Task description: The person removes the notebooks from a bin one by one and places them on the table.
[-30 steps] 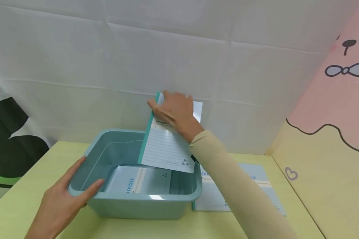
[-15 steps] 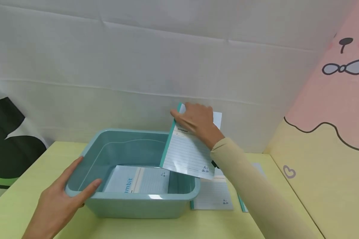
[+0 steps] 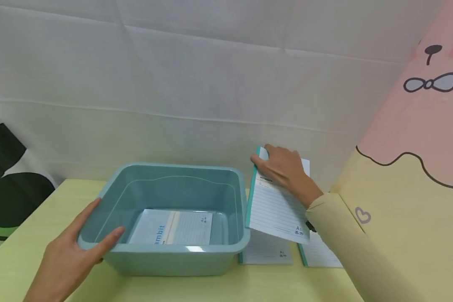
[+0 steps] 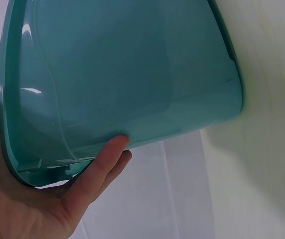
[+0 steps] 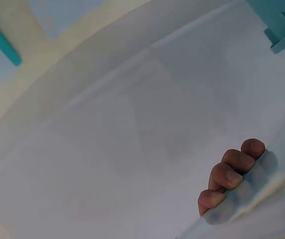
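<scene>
My left hand (image 3: 71, 247) grips the left corner of a blue-green plastic basin (image 3: 170, 256), thumb over the rim. In the left wrist view the fingers (image 4: 100, 167) lie against the outer wall of the basin (image 4: 127, 69). Inside the basin a notebook (image 3: 192, 228) lies flat with its cover up. My right hand (image 3: 287, 167) holds another notebook (image 3: 275, 212) by its top edge, tilted, just right of the basin. Its teal spine faces left. Fingertips (image 5: 227, 174) curl over that notebook's edge in the right wrist view.
Two more notebooks lie on the pale yellow table (image 3: 166, 289) right of the basin: one (image 3: 266, 251) partly under the held notebook, the other (image 3: 321, 253) partly behind the sleeve. A white cloth (image 3: 196, 92) hangs behind. A printed panel (image 3: 411, 218) stands at right.
My right hand has carried the notebook rightward and down, from over the basin to above the notebooks on the table. The left hand keeps its hold on the basin.
</scene>
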Demonstrator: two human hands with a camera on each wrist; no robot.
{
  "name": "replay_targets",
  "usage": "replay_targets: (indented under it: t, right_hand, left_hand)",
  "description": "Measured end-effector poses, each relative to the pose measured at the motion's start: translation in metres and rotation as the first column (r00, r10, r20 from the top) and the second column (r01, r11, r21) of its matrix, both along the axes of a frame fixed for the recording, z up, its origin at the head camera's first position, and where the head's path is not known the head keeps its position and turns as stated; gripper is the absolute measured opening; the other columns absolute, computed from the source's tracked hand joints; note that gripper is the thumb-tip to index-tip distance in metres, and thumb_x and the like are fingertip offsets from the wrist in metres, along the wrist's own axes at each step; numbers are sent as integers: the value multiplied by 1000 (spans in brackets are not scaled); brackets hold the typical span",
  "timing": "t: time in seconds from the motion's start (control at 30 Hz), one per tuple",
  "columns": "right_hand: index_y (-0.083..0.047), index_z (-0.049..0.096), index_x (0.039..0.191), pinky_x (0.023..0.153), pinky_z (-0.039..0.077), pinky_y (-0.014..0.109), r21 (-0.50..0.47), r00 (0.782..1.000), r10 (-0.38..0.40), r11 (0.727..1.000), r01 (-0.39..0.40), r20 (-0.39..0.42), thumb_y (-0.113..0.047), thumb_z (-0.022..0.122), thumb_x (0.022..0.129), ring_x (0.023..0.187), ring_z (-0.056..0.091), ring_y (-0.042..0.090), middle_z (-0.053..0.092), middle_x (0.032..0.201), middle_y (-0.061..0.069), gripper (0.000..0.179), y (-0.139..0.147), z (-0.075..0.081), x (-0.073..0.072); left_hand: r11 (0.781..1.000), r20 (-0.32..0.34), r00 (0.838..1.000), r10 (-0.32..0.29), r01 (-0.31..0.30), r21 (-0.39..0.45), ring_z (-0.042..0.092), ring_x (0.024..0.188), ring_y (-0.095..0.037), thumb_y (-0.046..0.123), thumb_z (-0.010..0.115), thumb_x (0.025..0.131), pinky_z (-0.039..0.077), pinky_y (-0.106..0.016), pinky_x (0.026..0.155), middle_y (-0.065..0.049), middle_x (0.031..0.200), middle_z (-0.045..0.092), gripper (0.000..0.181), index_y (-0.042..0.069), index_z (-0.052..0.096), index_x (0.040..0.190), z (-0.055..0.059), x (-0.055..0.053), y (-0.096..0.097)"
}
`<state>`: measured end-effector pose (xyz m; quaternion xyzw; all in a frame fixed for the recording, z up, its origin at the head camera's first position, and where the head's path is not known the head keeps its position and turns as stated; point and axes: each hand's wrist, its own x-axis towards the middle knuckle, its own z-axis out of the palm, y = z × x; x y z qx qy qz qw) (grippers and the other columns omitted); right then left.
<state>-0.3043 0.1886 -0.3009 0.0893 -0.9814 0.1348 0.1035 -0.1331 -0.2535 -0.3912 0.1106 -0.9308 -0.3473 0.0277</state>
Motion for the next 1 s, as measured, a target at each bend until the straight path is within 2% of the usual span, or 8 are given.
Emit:
replay_targets:
  t: [0.07, 0.13, 0.23, 0.4, 0.5, 0.7, 1.0]
  right_hand:
    - [-12, 62, 108, 83, 40, 45, 13, 1000, 7, 1000, -7, 9, -56, 41, 96, 81, 56, 27, 58, 84, 7, 50, 13, -5, 3]
    - [-8, 63, 123, 84, 43, 48, 41, 1000, 17, 999, -17, 15, -57, 43, 97, 85, 58, 28, 61, 87, 8, 59, 26, -12, 6]
    - [-3, 58, 142, 86, 47, 53, 87, 1000, 25, 996, -27, 17, -57, 45, 97, 92, 60, 29, 68, 98, 11, 71, 45, -27, 11]
    - [1, 51, 149, 92, 48, 61, 89, 997, 25, 995, -32, 73, -57, 47, 100, 112, 66, 39, 71, 127, 23, 77, 76, -55, 24]
    - [2, 51, 149, 94, 48, 63, 99, 995, 28, 994, -37, 95, -58, 49, 100, 119, 65, 43, 69, 133, 25, 77, 92, -72, 33]
    - [3, 55, 145, 94, 49, 64, 121, 989, 46, 991, -63, 138, -57, 54, 99, 121, 66, 44, 70, 132, 25, 75, 118, -101, 49]
    - [2, 58, 144, 104, 44, 71, 112, 964, 87, 987, -118, 253, -57, 58, 98, 130, 60, 49, 67, 136, 26, 75, 145, -123, 70]
  left_hand:
    - [1000, -3, 1000, -1, 1, 1, 34, 139, -63, 69, 61, 95, 41, -80, 94, -37, 166, 21, 101, 37, -1, 168, -1, 0, -1]
    - [1000, -12, 1000, -2, 2, 2, 35, 137, -62, 68, 61, 95, 41, -80, 94, -38, 166, 22, 100, 38, 0, 168, -2, 0, -1]
    - [1000, -30, 1000, -2, 2, 8, 36, 137, -62, 66, 62, 95, 42, -79, 93, -37, 166, 22, 99, 39, 1, 168, -3, 2, -1]
    - [1000, -34, 999, -6, 6, 11, 35, 137, -62, 65, 62, 96, 42, -78, 93, -37, 166, 21, 98, 39, 1, 168, -3, 2, -1]
    - [1000, -42, 999, -11, 11, 12, 36, 137, -61, 64, 63, 96, 42, -77, 92, -37, 167, 22, 97, 40, 1, 167, -3, 2, -1]
    - [1000, -39, 999, -9, 10, 14, 36, 137, -60, 65, 63, 96, 43, -77, 92, -36, 167, 22, 98, 40, 2, 167, -3, 3, -1]
    - [1000, 30, 1000, -11, 11, -1, 33, 139, -64, 70, 59, 95, 40, -82, 96, -38, 167, 16, 102, 35, -3, 168, 4, 0, 2]
